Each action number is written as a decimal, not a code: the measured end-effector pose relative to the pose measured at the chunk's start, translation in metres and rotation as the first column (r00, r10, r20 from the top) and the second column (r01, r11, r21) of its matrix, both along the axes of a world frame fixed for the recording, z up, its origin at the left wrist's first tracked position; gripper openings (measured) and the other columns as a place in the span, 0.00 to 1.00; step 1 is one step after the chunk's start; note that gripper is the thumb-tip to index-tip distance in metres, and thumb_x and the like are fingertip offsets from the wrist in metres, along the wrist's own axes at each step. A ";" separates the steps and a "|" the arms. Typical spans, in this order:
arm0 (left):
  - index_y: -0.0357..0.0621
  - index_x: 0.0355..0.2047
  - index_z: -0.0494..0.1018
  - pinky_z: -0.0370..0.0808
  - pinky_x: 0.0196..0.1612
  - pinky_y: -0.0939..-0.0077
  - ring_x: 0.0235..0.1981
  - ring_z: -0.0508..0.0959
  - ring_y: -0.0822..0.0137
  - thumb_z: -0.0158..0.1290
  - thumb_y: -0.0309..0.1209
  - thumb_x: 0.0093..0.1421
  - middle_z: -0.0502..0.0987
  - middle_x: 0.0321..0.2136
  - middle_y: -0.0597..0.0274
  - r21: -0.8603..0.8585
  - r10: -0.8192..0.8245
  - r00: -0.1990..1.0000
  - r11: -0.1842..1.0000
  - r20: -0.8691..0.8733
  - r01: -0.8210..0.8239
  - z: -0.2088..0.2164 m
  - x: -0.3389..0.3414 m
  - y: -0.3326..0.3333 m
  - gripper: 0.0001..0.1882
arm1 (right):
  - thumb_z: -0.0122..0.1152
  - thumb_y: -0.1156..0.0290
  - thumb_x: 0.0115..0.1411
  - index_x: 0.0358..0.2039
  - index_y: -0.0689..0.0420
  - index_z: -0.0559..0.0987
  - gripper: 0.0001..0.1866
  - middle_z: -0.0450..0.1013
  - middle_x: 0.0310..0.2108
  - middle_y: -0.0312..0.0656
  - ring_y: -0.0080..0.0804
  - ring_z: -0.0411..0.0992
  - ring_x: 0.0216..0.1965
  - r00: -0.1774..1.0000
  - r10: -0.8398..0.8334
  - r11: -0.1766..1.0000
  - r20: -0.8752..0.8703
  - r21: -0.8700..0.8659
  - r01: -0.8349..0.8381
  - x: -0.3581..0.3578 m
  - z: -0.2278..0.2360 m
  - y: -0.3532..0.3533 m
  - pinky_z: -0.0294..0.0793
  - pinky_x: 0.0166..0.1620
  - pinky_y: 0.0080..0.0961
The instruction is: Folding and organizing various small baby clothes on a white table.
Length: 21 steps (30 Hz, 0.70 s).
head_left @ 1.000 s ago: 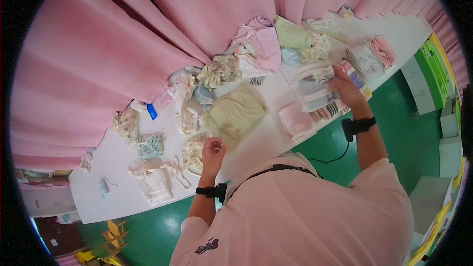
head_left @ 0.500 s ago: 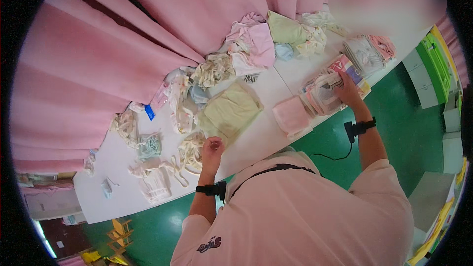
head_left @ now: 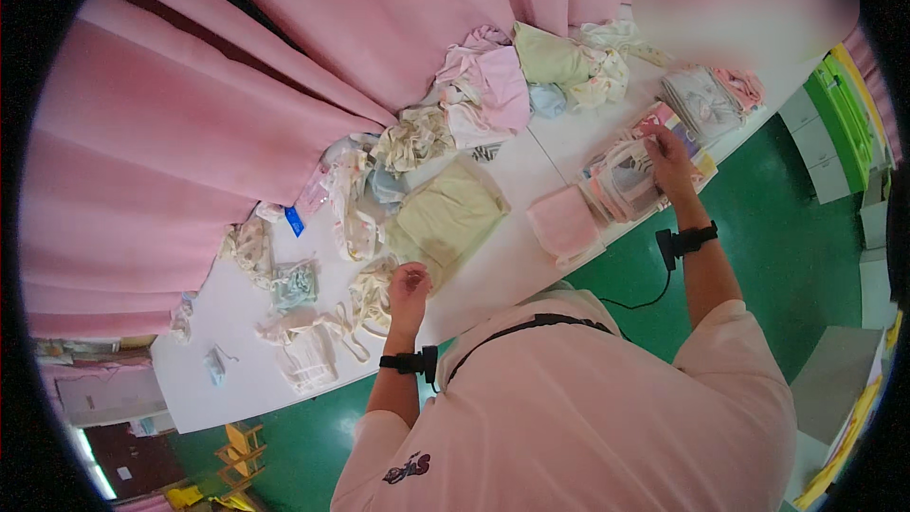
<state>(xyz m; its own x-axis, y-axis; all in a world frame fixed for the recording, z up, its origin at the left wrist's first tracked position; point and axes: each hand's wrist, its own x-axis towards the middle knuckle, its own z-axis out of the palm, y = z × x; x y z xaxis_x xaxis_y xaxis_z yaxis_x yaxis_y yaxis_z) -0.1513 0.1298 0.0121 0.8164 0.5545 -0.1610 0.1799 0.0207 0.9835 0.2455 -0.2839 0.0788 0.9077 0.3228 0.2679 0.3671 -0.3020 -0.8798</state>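
Soft cream garment (head_left: 372, 292) bunched in left hand (head_left: 409, 286) fingers; right hand (head_left: 671, 157) fingers flat on glossy packets (head_left: 627, 182).

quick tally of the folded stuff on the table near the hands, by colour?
Yellow folded cloth, beside the left hand: 1
Pink folded cloth: 1
Grey folded stack: 1
Pink-and-white stack under the right hand: 1
Total: 4
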 end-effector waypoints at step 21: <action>0.42 0.43 0.75 0.75 0.36 0.78 0.31 0.77 0.74 0.55 0.20 0.61 0.77 0.32 0.67 0.095 0.024 0.996 0.995 -0.090 -0.015 0.014 0.008 0.030 0.10 | 0.52 0.55 0.68 0.61 0.57 0.73 0.26 0.65 0.65 0.49 0.49 0.58 0.69 0.891 0.337 0.564 0.306 -0.823 0.069 -0.061 0.003 0.080 0.50 0.71 0.55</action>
<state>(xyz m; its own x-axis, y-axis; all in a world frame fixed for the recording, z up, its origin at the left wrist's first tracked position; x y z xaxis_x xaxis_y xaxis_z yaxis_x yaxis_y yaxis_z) -0.1429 0.1595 0.0257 0.7896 0.5865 -0.1804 0.2694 -0.0671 0.9607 0.1846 -0.2034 0.0819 0.7102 0.6899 0.1401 0.7016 -0.7100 -0.0608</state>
